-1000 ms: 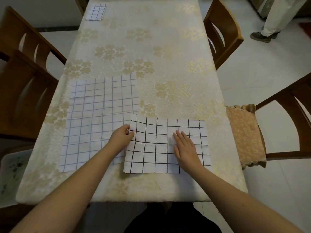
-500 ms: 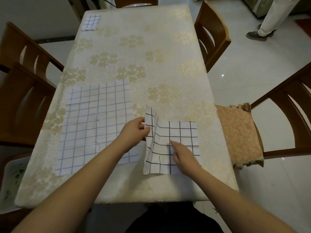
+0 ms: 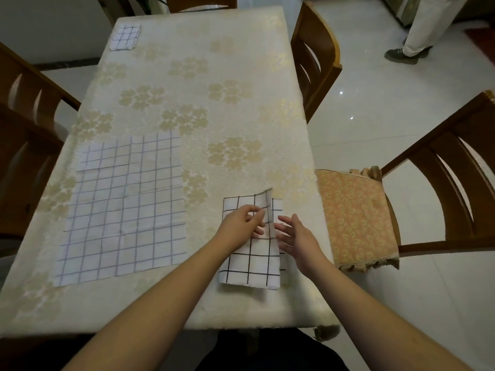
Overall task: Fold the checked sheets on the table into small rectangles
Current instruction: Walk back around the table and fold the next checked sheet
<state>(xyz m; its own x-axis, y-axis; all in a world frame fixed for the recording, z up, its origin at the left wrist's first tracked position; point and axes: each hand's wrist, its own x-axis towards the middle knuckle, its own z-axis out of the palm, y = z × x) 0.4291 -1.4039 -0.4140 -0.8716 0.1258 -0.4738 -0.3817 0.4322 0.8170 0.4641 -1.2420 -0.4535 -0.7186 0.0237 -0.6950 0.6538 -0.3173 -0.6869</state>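
So the bold-checked sheet (image 3: 250, 259), near the table's (image 3: 187, 76) front right edge, is half as wide as a second ago. The left hand (image 3: 241, 223) has carried its left half over, pinching the flap edge. The right hand (image 3: 294, 236) hovers open, holding nothing. Next up is probably pressing it flat; the big sheet (image 3: 123, 210) waits unfolded.
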